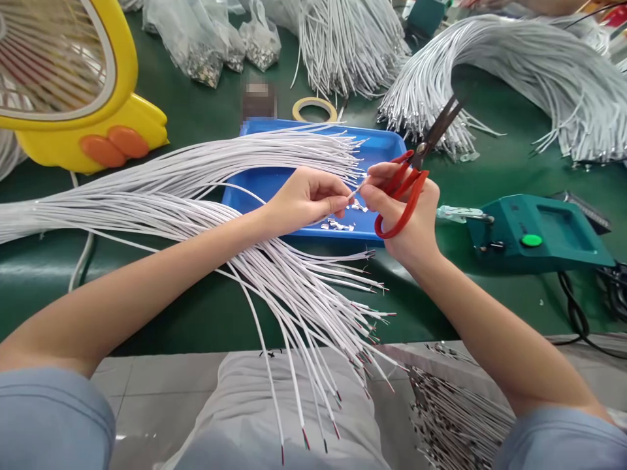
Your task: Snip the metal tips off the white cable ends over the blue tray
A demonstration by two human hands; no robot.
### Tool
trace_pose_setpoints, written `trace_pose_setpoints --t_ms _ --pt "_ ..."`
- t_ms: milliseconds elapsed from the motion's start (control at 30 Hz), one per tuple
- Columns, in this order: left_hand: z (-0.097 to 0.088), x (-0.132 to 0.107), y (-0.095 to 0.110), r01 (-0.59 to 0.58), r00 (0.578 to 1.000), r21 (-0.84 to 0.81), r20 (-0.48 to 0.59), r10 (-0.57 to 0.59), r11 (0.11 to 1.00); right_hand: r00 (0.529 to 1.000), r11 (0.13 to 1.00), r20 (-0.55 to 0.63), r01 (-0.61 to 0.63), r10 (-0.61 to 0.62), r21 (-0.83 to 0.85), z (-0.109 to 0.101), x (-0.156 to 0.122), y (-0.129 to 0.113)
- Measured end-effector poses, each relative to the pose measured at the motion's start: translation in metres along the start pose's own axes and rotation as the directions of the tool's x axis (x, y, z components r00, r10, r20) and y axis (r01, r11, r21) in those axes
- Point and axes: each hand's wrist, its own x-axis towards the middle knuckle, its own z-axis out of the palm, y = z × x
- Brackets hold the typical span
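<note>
One green table (196,320); left grip (308,199) pinching one cable (357,190), right grip (422,225) clasping one scissors (421,150).

The scissors (420,150) in the right hand (414,219) have red handles and dark blades. White cables (284,274) below the left hand (304,199) show red, green and dark tips. Under the hands, the tray (259,179) is blue, the surface (196,326) dark green. Left of them, the fan (53,147) is yellow with orange feet (113,145); to their right, a teal device (509,222) bears a bright green button (531,241).
</note>
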Motion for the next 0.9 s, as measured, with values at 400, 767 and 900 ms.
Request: trace_pose_setpoints --t_ms 400,767,900 --pt "0.002 0.000 0.000 -0.003 0.999 0.025 -0.047 0.004 1.000 0.998 0.995 0.053 0.028 -0.023 -0.098 -0.002 -0.004 -0.003" --pt "0.002 -0.001 0.002 -0.020 0.999 0.081 -0.044 0.023 0.997 0.988 0.972 -0.063 0.124 -0.139 -0.198 0.003 -0.008 -0.013" --pt "0.004 -0.002 0.002 -0.049 0.997 0.115 -0.055 0.056 0.992 0.993 0.982 -0.038 0.100 -0.108 -0.159 0.005 -0.010 -0.011"
